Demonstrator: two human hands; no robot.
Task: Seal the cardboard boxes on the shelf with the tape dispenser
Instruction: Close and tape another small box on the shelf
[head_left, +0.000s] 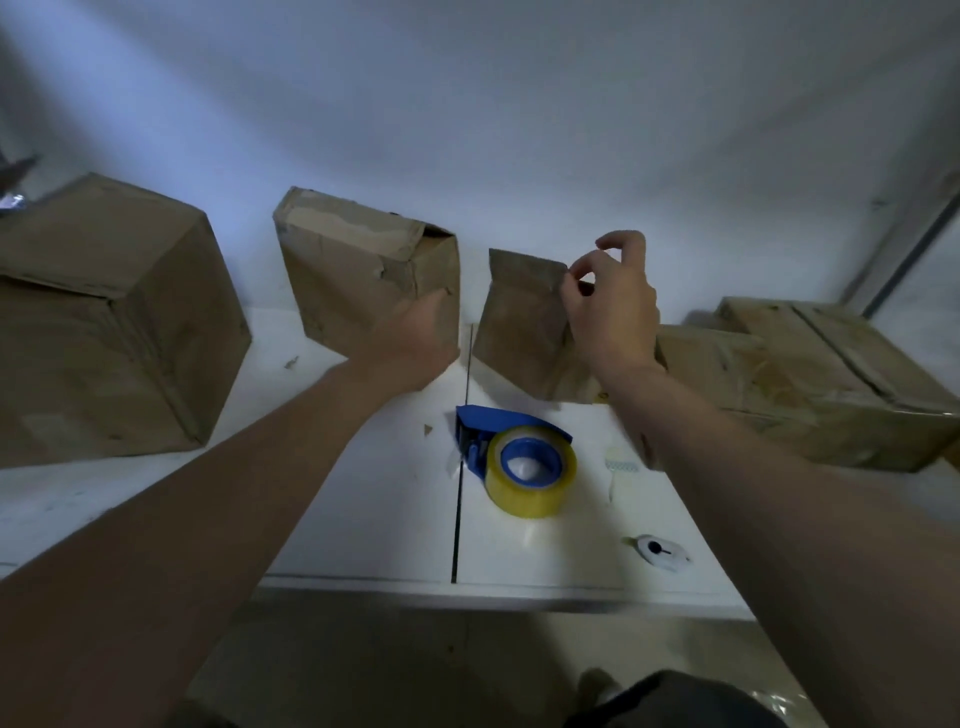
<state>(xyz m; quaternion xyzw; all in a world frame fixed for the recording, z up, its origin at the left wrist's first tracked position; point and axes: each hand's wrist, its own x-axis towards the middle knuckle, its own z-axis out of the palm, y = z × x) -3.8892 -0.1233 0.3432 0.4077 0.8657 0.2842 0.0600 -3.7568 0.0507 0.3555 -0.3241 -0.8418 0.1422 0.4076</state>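
Right hand (610, 306) pinches the small box (519, 322) at its top corner; left hand (415, 338) touches the creased middle box (358, 270), grip unclear. Both boxes closed, contents hidden. Blue tape dispenser (519, 462) lies on the shelf (363, 493) in front

Bluish-white wall (467, 104) behind a white shelf (395, 519) with 1 dark seam (457, 519); floor (389, 665) below.

We can read no text, label, brand or number anywhere. The faces of the cardboard boxes (104, 322) and the blue tape dispenser (511, 457) on the shelf (363, 519) are too dim and blurred for print. The dark mark on the small white thing (658, 553) near the shelf's front edge gives us nothing legible.
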